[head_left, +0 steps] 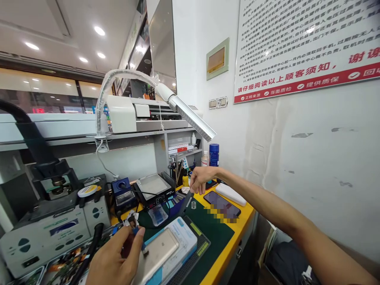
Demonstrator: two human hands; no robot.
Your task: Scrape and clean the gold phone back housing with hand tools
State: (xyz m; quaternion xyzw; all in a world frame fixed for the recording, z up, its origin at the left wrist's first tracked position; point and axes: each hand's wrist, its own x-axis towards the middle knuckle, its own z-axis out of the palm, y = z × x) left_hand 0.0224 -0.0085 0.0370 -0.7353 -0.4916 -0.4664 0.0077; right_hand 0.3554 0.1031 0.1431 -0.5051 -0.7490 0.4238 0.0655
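Observation:
My left hand is closed at the lower left, thumb and fingers pinching a small dark-blue part with a flex cable; much of it is hidden by the fingers. Below and to its right, a gold phone back lies on a white and light-blue box. My right hand reaches across to the far side of the green mat. Its fingers point down and pinch the upper end of a dark thin strip, whose exact kind I cannot make out.
A dark phone and a white oblong case lie on the yellow bench's right side. Behind stand a heating plate, a blue soldering station and a blue can. A rework station fills the left; a lamp overhangs.

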